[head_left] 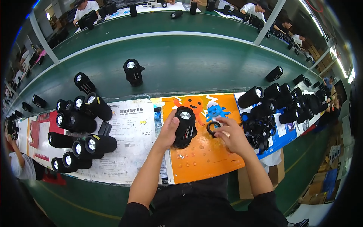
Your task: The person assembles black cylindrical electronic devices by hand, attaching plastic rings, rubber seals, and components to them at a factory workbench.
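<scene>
Inside the table's (130,157) near edge, right hand (232,135) pinches black ring (209,129) just right of black speaker (185,130) clasped by left hand (167,133).

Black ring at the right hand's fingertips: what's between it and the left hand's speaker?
Head view: only a strip of orange printed sheet shows between speaker and ring.

At your nine o'clock, the white sheet (130,157) carries a printed heading in two scripts, fine print and handwritten marks, some yellow. Your held speaker (185,129) and the far speaker (133,75) at eleven bear pale lettering, too small to read.
</scene>
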### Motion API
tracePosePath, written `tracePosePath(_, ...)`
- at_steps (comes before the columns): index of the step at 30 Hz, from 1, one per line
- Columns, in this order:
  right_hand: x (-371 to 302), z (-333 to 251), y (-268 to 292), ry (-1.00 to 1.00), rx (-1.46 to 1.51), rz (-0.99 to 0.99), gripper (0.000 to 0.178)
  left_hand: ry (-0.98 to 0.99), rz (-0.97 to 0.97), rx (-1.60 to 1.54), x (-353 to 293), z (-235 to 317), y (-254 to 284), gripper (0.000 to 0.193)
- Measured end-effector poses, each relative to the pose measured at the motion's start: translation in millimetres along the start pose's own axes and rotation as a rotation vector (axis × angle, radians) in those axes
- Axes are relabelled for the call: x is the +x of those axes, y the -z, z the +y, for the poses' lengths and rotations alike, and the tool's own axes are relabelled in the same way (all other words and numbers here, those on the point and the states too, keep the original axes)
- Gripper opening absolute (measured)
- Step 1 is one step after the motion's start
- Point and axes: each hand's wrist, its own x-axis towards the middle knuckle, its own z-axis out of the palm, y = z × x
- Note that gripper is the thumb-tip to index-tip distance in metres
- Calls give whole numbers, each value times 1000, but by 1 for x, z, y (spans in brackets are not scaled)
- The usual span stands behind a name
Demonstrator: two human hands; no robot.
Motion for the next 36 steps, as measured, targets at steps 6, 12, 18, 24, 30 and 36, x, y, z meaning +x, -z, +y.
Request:
tracePosePath(6,88,-52,37,-99,582,-204,18,-49,-78,158,-1,-1,-4,104)
tracePosePath(12,127,-87,48,-19,284,-469,22,-102,-182,128,3,-3,-5,76)
tracePosePath(18,105,-86,40,75,147,-342,18,-63,-135,166,0,1,-4,81)
tracePosePath(24,91,-75,25,147,208,-211,18,-50,-110,137,1,1,-2,79)
tracePosePath(30,88,-75,24,174,197,-186,14,-67,-95,136,2,-1,-3,84)
tracePosePath(36,95,-74,31,198,167,-236,15,-69,-110,110,2,0,-3,88)
